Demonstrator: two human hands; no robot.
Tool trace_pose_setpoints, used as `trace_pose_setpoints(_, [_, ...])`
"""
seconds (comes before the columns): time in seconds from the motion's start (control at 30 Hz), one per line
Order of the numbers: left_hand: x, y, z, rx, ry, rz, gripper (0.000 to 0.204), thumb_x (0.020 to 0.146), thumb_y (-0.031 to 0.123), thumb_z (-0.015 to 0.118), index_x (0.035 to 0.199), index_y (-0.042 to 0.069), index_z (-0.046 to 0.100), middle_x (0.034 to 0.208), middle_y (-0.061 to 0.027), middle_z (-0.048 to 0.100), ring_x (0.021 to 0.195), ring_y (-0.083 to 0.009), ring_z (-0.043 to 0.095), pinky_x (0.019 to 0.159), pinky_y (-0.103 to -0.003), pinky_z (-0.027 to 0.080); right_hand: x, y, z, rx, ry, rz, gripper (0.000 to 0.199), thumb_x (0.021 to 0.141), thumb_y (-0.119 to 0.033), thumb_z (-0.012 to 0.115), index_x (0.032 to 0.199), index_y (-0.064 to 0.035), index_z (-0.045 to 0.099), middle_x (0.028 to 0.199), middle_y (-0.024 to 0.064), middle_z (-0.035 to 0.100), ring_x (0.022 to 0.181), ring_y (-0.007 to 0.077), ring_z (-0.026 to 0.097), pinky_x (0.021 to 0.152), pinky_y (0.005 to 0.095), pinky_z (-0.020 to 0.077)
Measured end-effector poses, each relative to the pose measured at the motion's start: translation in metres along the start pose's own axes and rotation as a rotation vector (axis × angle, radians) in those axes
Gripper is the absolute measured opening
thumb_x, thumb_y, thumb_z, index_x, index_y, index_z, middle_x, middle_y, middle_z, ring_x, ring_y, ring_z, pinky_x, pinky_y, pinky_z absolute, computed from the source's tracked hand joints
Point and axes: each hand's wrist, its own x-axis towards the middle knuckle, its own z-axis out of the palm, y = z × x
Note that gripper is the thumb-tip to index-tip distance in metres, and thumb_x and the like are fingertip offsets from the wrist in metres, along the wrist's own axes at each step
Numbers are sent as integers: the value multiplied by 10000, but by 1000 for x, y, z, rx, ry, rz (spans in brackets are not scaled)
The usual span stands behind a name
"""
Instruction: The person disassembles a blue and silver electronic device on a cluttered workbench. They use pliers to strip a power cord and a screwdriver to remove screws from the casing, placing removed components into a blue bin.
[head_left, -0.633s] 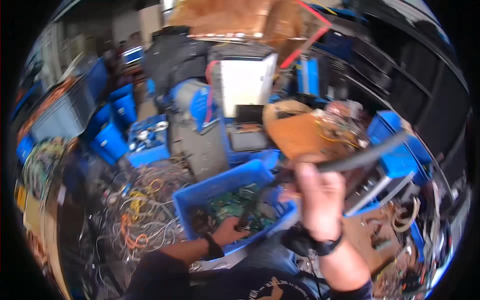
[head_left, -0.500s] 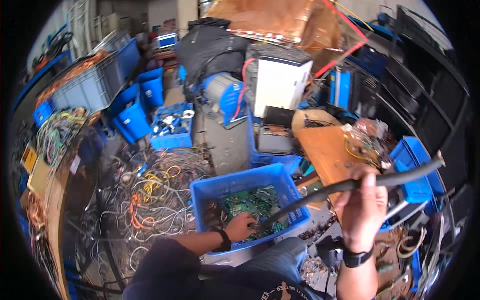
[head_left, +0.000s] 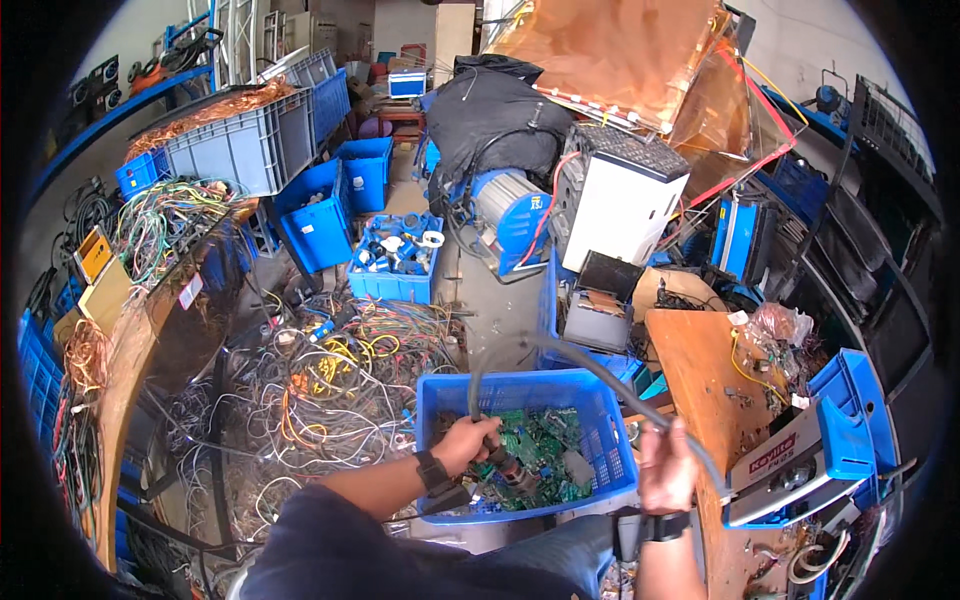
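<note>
A thick dark cable [head_left: 598, 368] arcs up between my hands, its upper bend smeared by motion. My left hand [head_left: 466, 446] is closed round it above a blue crate [head_left: 520, 385]. Below that hand a dark, plug-like connector [head_left: 510, 466] hangs over green circuit boards [head_left: 575, 440] lying in the crate. By the crate's right side, the fingers of my right hand [head_left: 667, 470] are curled at the cable, whose end runs past them to the lower right. How tightly they grip is hard to see.
Tangled wires [head_left: 330, 400] cover the floor left of the crate. A brown board [head_left: 690, 350] lies to the right, near a blue-and-grey case [head_left: 800, 465]. Behind stand a blue bin of white and blue parts [head_left: 395, 285] and a motor-like blue machine [head_left: 510, 215].
The cable has gone from slanting up rightward to a high arch. My right hand has come lower and leftward. My left hand has risen a little, and the connector shows below it.
</note>
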Motion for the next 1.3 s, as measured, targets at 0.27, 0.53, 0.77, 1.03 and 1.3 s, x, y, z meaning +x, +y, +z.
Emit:
trace_pose_setpoints(0.27, [-22,13,65,-223,-182,219,212,883,199,691,981,54,570,800,-31,594,658,-101,553,584,-248,437,-15,77,-2,15,-35,292,301,932,-296,625,1097,-52,563,994,115,611,893,253,600,779,350,483])
trace_pose_setpoints(0.53, [0,5,110,-265,73,194,227,811,208,776,839,48,617,741,-36,624,615,-114,567,533,-272,440,-24,100,-7,-55,-4,385,173,931,-244,625,988,-82,603,864,71,657,769,197,639,685,308,511])
trace_pose_setpoints(0.77, [36,-1,87,-379,115,-42,96,854,105,672,900,29,637,786,-67,635,649,-192,594,558,-325,457,-24,116,-10,-225,-61,549,302,952,-321,595,1082,-49,593,958,95,646,848,213,638,700,332,515])
trace_pose_setpoints(1.03, [63,41,-34,-7,578,395,188,775,144,666,736,-40,663,664,-111,644,541,-197,580,495,-355,434,-47,84,-37,-978,-864,695,376,953,-270,598,1214,1,581,1039,89,655,878,159,646,722,295,552])
trace_pose_setpoints(1.3, [45,49,-209,780,924,319,334,694,245,756,755,-70,662,677,-208,664,682,-324,689,607,-425,508,-32,31,-90,-1022,-678,525,307,944,-185,596,1176,14,608,1028,94,670,851,169,670,719,291,554])
